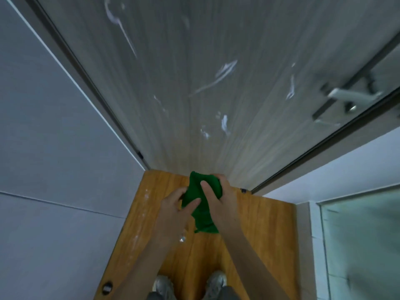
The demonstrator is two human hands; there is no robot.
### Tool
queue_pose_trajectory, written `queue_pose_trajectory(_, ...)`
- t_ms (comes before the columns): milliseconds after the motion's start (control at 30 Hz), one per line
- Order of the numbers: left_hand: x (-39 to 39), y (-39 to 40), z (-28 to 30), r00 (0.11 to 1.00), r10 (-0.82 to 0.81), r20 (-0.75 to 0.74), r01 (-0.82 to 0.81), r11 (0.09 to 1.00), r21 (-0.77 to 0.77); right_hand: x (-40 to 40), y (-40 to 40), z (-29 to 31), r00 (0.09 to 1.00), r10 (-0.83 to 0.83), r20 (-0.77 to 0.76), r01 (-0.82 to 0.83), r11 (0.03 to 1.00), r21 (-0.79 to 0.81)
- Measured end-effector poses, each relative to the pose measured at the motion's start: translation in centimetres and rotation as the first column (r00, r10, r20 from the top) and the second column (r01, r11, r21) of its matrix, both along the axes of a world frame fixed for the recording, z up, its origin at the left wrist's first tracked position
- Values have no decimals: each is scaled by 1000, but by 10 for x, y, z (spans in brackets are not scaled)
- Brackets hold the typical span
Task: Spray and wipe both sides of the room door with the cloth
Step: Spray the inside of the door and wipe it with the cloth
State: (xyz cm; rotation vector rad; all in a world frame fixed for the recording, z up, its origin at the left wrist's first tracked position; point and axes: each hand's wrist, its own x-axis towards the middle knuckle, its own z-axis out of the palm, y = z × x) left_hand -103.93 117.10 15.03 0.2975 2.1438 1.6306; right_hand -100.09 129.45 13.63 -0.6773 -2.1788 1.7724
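Observation:
The grey wood-grain room door (173, 72) stands shut in front of me, streaked with white foam smears across its face. Its metal lever handle (352, 96) sits at the right edge. Low in front of the door, both my hands hold a bunched green cloth (202, 204). My right hand (218, 191) grips the upper part of the cloth with the thumb across it. My left hand (175, 211) pinches its left side, fingers laid on the fabric. No spray bottle is in view.
A pale wall (54, 148) flanks the door on the left, and a white wall with a frosted glass panel (363, 245) stands on the right. I stand on an orange wooden floor (249, 245), my shoes (214, 282) at the bottom edge. A round floor fitting (107, 287) lies at the lower left.

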Motion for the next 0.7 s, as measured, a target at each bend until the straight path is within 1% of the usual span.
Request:
queue_pose_trajectory(67, -4, 6, 56, 998, -24, -61, 25, 1000, 13, 0, 10, 58, 997, 57, -42, -56, 998, 30)
queue_pose_trajectory(133, -12, 11, 103, 977, -53, -206, 54, 999, 1, -1, 21, 107, 992, 101, -81, -98, 994, 44)
queue_pose_trajectory(200, -23, 16, 136, 938, -81, -337, 81, 997, -13, -5, 33, 143, 986, 128, -103, -119, 989, 93)
queue_pose_trajectory(233, -29, 17, 150, 928, -93, -362, 96, 995, -9, -7, 38, 157, 984, 140, -108, -128, 985, 112)
queue_pose_trajectory(300, -41, 20, 174, 931, -125, -343, 145, 989, 36, -13, 44, 181, 977, 182, -116, -167, 978, 128)
queue_pose_trajectory(400, -60, 18, 199, 951, -206, -232, 231, 969, 84, -23, 50, 202, 965, 237, -109, -212, 957, 198)
queue_pose_trajectory(500, -85, 10, 209, 949, -266, -167, 286, 952, 112, -35, 49, 213, 963, 233, -132, -192, 944, 268)
queue_pose_trajectory(567, -102, 2, 213, 942, -301, -151, 320, 940, 122, -46, 41, 220, 980, 150, -134, -113, 961, 253)
queue_pose_trajectory(600, -109, -1, 216, 938, -313, -150, 332, 934, 131, -53, 34, 221, 990, 94, -108, -65, 968, 244)
queue_pose_trajectory(667, -123, -6, 218, 944, -304, -129, 322, 934, 153, -69, 19, 215, 998, -64, -11, 64, 942, 330)
queue_pose_trajectory(700, -129, -9, 219, 952, -285, -112, 300, 940, 164, -76, 10, 210, 987, -157, 18, 140, 921, 363)
